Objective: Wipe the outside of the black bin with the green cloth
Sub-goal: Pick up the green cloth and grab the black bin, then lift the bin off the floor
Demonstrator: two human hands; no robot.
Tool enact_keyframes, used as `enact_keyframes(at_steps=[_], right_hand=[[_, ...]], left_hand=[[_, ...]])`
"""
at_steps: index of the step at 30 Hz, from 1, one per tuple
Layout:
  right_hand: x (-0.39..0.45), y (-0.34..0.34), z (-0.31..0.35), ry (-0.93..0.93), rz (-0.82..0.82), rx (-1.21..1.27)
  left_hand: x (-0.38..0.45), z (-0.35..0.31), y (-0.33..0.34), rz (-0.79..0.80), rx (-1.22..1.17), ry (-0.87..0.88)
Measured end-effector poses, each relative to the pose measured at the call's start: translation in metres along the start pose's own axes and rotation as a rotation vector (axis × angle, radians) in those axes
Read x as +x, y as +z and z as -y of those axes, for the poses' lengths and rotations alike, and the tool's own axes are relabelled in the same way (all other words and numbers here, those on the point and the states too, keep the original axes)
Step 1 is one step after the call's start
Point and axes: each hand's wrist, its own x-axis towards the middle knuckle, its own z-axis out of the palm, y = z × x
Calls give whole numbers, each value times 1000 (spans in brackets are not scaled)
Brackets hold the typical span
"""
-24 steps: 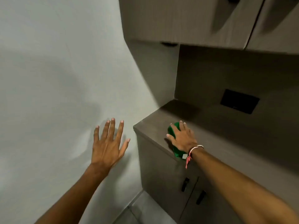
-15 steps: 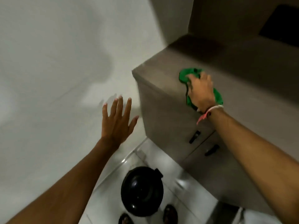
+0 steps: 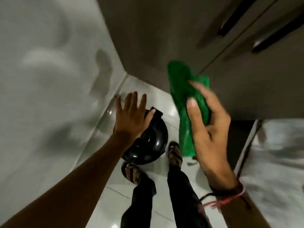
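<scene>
One black bin (image 3: 148,139) stands on the pale tiled floor (image 3: 166,102), close to the corner where the light wall (image 3: 49,79) meets the side of the grey cabinet (image 3: 156,38); its glossy domed lid faces up and a small black tab juts from the rim on the side toward the cabinet. Two hands are in view. The left hand (image 3: 131,116) hovers over or rests on the wall side of the bin, fingers spread and straight, the thumb lying by the tab; its grip is wide open and closed on nothing, though whether the palm actually touches the lid cannot be told. The right hand (image 3: 209,129) is up in the air on the cabinet side of the bin, well apart from it, with one green cloth (image 3: 184,99) held in its grip: the thumb presses across the front of the cloth and the fingers curl behind it, so the cloth hangs in a long fold above and below the hand. A red thread band (image 3: 230,197) circles the right wrist. Just this side of the bin are two feet in dark strapped sandals (image 3: 175,152), one nearly touching the bin's base, with two dark trouser legs (image 3: 179,186) below them. Two dark bar handles (image 3: 230,20) show on the cabinet doors, far above the bin, blurred.
</scene>
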Motion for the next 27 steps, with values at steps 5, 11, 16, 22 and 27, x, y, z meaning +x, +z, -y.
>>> enact_keyframes(at_steps=[5, 11, 16, 22, 27], right_hand=[[-84, 9, -195, 849, -245, 625], [-100, 42, -341, 1269, -449, 589], [-75, 23, -328, 1139, -426, 943], [-41, 81, -293, 747, 59, 490], [-96, 203, -327, 363, 780, -143]], left_hand=[[71, -11, 132, 124, 89, 172], [118, -35, 218, 288, 38, 124], [79, 6, 212, 68, -183, 87], [-41, 117, 202, -225, -216, -99], [-85, 151, 249, -240, -289, -206]])
